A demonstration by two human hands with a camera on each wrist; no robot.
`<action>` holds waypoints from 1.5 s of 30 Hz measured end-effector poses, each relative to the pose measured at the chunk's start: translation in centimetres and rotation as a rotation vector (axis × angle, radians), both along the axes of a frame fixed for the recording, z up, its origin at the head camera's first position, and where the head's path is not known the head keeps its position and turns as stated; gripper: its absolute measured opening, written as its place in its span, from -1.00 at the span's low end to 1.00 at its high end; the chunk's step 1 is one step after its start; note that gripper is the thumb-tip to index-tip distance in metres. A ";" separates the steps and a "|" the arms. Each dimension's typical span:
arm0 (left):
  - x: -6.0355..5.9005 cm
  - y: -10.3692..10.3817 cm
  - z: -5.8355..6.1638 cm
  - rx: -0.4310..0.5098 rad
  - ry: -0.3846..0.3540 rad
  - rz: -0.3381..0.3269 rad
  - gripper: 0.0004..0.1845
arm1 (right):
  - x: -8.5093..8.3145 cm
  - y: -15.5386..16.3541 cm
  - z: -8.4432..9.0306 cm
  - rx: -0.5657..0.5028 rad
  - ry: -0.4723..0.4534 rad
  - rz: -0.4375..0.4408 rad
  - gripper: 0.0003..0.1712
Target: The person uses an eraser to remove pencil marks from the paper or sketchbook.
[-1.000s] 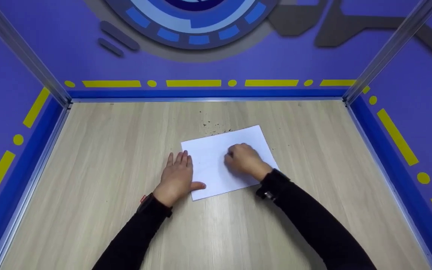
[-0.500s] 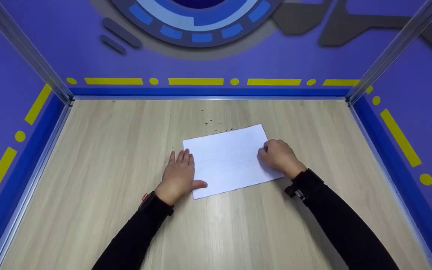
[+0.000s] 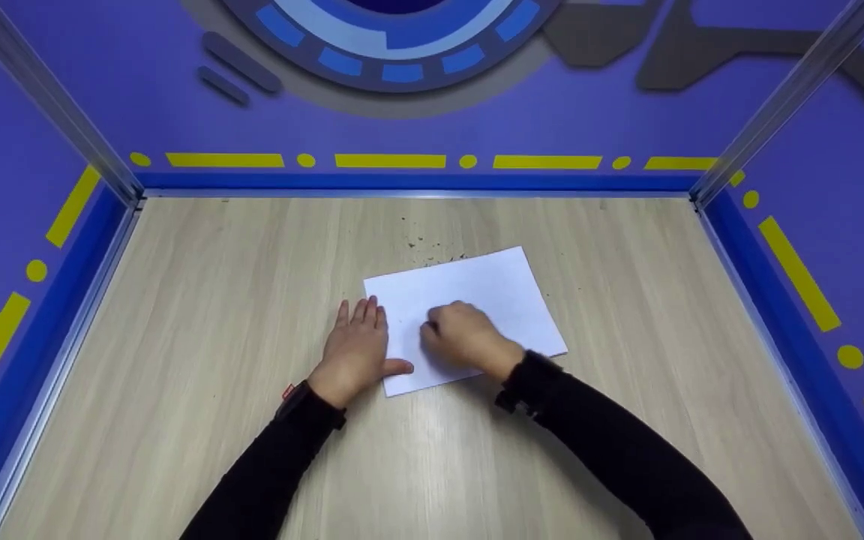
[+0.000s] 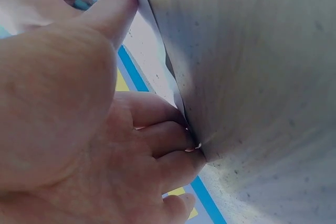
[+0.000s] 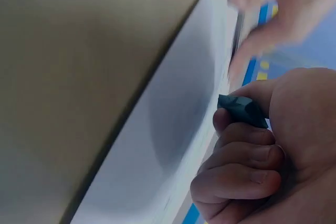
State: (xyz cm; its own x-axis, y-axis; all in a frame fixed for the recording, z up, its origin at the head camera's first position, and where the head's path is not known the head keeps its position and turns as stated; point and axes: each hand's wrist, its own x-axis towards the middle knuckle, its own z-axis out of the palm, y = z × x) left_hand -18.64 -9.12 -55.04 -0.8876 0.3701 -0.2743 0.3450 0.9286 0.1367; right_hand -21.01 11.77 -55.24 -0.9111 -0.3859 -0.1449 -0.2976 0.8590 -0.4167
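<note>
A white sheet of paper (image 3: pixel 496 289) lies slightly askew on the wooden table (image 3: pixel 214 300). My left hand (image 3: pixel 357 345) lies flat at the sheet's left edge, fingers straight, thumb (image 4: pixel 118 3) on the paper's corner (image 4: pixel 151 45). My right hand (image 3: pixel 458 337) is curled over the left-middle of the sheet. In the right wrist view its thumb and fingers (image 5: pixel 247 156) pinch a small dark teal block (image 5: pixel 244 111) just above the paper (image 5: pixel 173 129). The blurred left hand (image 5: pixel 278 3) shows beyond.
Small dark crumbs (image 3: pixel 428 251) are scattered on the table just beyond the sheet's far edge. Purple walls with blue and yellow trim (image 3: pixel 387 161) and metal corner posts (image 3: pixel 769 112) close in the table on three sides.
My right hand went from mid-sheet to the paper's right edge, then back left to the left-middle, now close to my left hand. The left hand and paper stayed put.
</note>
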 end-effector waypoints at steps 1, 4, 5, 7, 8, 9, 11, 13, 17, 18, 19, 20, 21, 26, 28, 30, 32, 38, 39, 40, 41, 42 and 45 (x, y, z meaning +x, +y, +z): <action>0.0 0.0 0.0 0.005 0.003 0.001 0.28 | 0.1 -0.8 -0.1 0.010 0.016 0.033 -0.57; 0.1 0.0 0.0 0.018 0.008 0.005 0.28 | 0.2 -2.0 -0.5 0.040 0.053 0.108 -0.62; 0.2 0.0 0.0 0.020 0.010 0.006 0.28 | 0.1 -2.0 -0.5 0.047 0.061 0.120 -0.64; 0.1 0.0 -0.1 0.016 0.014 0.002 0.28 | 0.0 -1.6 -0.7 0.056 0.075 0.117 -0.66; 0.1 0.0 -0.2 0.011 0.015 0.000 0.28 | -0.1 -1.1 -0.7 0.055 0.081 0.105 -0.67; 0.1 0.0 -0.2 0.003 0.016 -0.003 0.28 | -0.1 -0.5 -0.8 0.051 0.084 0.090 -0.66; 0.1 0.0 -0.3 -0.015 0.014 -0.008 0.29 | -0.2 1.0 -1.0 0.036 0.099 0.055 -0.65; 0.0 0.0 -0.4 -0.027 0.011 -0.010 0.29 | -0.3 2.8 -1.3 0.010 0.117 0.014 -0.61; -0.1 0.0 -0.2 -0.035 -0.002 -0.008 0.30 | -0.3 6.9 -1.6 -0.041 0.155 -0.067 -0.55; -0.1 0.0 -0.2 -0.038 -0.005 -0.008 0.30 | -0.3 8.0 -1.6 -0.048 0.162 -0.084 -0.55; -0.1 0.0 -0.2 -0.041 -0.008 -0.008 0.30 | -0.3 9.0 -1.6 -0.051 0.165 -0.102 -0.56; -0.2 0.0 -0.2 -0.043 -0.011 -0.008 0.30 | -0.3 10.1 -1.6 -0.049 0.170 -0.119 -0.58; -0.2 0.0 -0.2 -0.043 -0.011 -0.008 0.30 | -0.2 11.1 -1.6 -0.044 0.175 -0.136 -0.60; 0.0 0.0 -0.2 -0.021 -0.001 -0.008 0.29 | -0.1 14.7 -1.3 0.034 0.149 -0.244 -0.71; 0.1 0.1 -0.2 -0.020 0.002 -0.008 0.28 | -0.2 15.3 -1.1 0.072 0.106 -0.277 -0.66; 0.2 0.1 -0.2 -0.024 0.006 -0.008 0.28 | -0.3 15.3 -0.7 0.103 0.057 -0.296 -0.61; 0.2 0.1 -0.3 -0.030 0.013 -0.010 0.28 | -0.3 14.9 -0.4 0.113 0.015 -0.305 -0.58; 0.2 0.2 -0.2 -0.025 0.014 -0.016 0.28 | 0.2 11.2 0.5 0.039 -0.016 -0.254 -0.63; 0.1 0.1 -0.2 -0.023 0.011 -0.015 0.28 | 0.4 10.3 0.7 0.021 -0.021 -0.228 -0.62; 0.1 0.1 -0.2 -0.023 0.007 -0.013 0.28 | 0.5 9.3 0.8 0.004 -0.027 -0.198 -0.59; 0.1 0.1 -0.2 -0.018 0.005 -0.011 0.28 | 0.6 8.2 0.9 -0.010 -0.030 -0.165 -0.56; 0.1 0.1 -0.2 -0.015 0.005 -0.010 0.28 | 0.7 7.2 1.0 -0.017 -0.030 -0.131 -0.53; 0.1 0.1 -0.3 -0.005 0.004 -0.006 0.29 | 0.9 4.2 1.2 -0.002 -0.036 -0.047 -0.52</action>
State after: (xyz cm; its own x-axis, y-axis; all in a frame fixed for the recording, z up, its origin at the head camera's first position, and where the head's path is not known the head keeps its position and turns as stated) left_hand -18.58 -9.06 -55.31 -0.8863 0.3741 -0.2729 0.3512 0.9272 0.1304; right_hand -20.08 15.98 -54.06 -0.9223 -0.3434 -0.1774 -0.2418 0.8707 -0.4283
